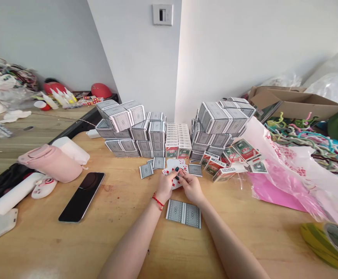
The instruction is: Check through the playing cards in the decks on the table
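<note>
fanned playing cards (173, 173) show red pips; grey-backed cards (183, 214) lie face-down.

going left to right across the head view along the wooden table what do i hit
pink rolled pouch, black smartphone, left hand, fanned playing cards, right hand, pink plastic bag, yellow-green tape roll

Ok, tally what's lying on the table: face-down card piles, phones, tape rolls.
Face-down card piles: 5
Phone: 1
Tape roll: 1
Total: 7
</note>
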Demonstrator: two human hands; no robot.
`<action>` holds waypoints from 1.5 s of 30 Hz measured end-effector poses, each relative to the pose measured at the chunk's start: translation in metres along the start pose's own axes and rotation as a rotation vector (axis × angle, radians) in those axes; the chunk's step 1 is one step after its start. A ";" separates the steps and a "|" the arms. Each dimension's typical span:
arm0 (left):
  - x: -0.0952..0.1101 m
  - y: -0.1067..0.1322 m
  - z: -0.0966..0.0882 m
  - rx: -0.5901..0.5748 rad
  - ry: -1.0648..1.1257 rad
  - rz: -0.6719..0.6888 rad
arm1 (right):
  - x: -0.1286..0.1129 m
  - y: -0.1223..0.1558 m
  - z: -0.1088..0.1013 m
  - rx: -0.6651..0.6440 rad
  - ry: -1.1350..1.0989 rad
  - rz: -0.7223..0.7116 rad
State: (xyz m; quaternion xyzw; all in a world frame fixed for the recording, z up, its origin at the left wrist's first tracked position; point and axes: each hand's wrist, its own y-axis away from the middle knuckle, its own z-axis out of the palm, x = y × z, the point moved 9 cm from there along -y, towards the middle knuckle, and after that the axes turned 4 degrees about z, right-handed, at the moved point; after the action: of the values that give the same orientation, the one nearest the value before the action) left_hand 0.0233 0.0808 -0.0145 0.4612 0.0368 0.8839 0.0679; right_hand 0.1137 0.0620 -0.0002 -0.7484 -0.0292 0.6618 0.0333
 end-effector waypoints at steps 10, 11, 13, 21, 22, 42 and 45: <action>0.003 -0.003 -0.003 0.025 -0.077 0.060 | 0.006 0.005 -0.004 0.106 0.009 0.030; 0.003 -0.003 -0.003 0.034 -0.091 0.064 | 0.007 0.004 -0.003 0.100 -0.022 0.042; 0.004 -0.003 -0.005 0.061 -0.103 0.070 | 0.009 0.003 -0.003 0.081 -0.114 0.069; 0.017 -0.011 -0.010 0.058 -0.133 0.177 | 0.003 0.000 -0.014 0.109 -0.345 0.119; 0.018 -0.011 -0.011 0.055 -0.168 0.190 | 0.002 0.001 -0.013 0.097 -0.337 0.124; 0.033 0.005 -0.011 0.148 -0.656 0.367 | 0.010 0.002 -0.005 0.086 -0.398 0.219; 0.029 0.005 -0.007 0.109 -0.666 0.356 | 0.015 0.002 -0.009 0.121 -0.370 0.232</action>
State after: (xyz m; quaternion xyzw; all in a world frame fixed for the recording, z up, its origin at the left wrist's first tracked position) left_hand 0.0004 0.0808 0.0057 0.7253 -0.0209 0.6803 -0.1032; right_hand 0.1241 0.0609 -0.0141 -0.6091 0.0912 0.7878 -0.0038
